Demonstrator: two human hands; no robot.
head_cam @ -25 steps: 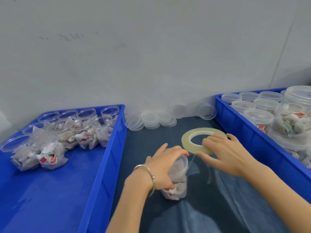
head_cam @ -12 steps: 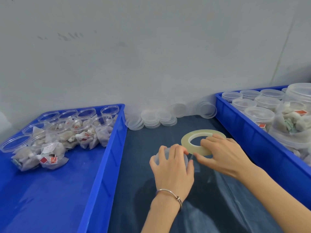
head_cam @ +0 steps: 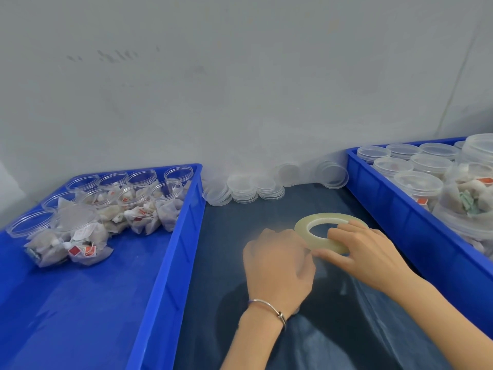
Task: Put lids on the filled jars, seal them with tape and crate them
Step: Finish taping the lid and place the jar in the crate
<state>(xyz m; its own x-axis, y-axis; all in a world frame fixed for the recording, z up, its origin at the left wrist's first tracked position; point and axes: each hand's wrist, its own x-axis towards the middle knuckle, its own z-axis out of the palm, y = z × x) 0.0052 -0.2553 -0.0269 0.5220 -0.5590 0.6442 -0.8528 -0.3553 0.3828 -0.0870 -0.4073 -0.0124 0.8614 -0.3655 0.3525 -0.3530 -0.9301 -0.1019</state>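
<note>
My left hand curls over the top of a clear jar on the dark table, hiding nearly all of it. Right beside it, my right hand grips a pale yellowish tape roll, fingers over the roll's near rim and thumb under it, close to my left hand. Open filled jars with tea bags stand in the blue crate on the left. Lidded jars fill the blue crate on the right. Loose clear lids lie stacked along the wall.
The grey wall rises directly behind the table. Dark table surface runs between the two crates. The near half of the left crate holds nothing. A metal bangle circles my left wrist.
My left hand has turned over from gripping the tilted jar's side to covering its top, so the jar is now hidden. The right hand stays on the tape roll.
</note>
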